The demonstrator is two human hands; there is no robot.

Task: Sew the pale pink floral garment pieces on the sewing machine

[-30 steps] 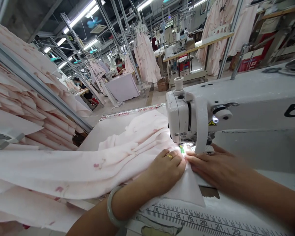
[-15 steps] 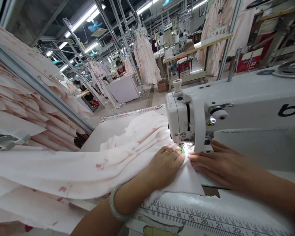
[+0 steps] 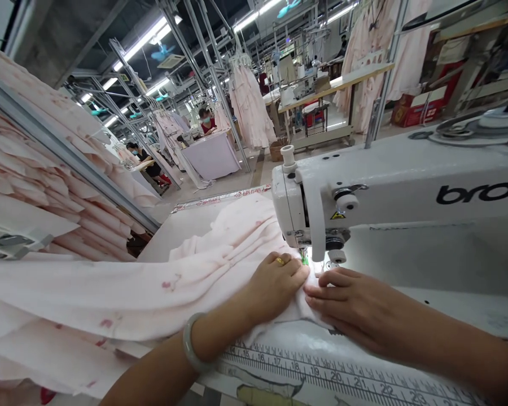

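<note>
Pale pink fabric (image 3: 211, 270) with small reddish motifs spreads across the sewing table and runs under the needle area of a white sewing machine (image 3: 296, 208). My left hand (image 3: 275, 285), wearing a ring, rests palm down on the fabric just left of the presser foot, its fingers bent and pressed on the cloth. A small green part (image 3: 305, 259) shows by the lit needle. To the right and nearer me, my right hand (image 3: 355, 304) has its fingertips closed on the fabric's edge. The left hand hides part of the cloth; the right thumb is hidden.
A printed ruler strip (image 3: 322, 369) runs along the table's near edge. Pink garment pieces (image 3: 34, 163) hang from a metal rail (image 3: 68, 146) at left. Behind stand other sewing tables, hanging garments (image 3: 252, 104) and two seated people. A red box (image 3: 417, 110) lies at the back right.
My right hand has drawn back from beneath the machine head toward me, and its fingers have bent at the cloth edge. My left hand stays by the presser foot. The view has shifted slightly.
</note>
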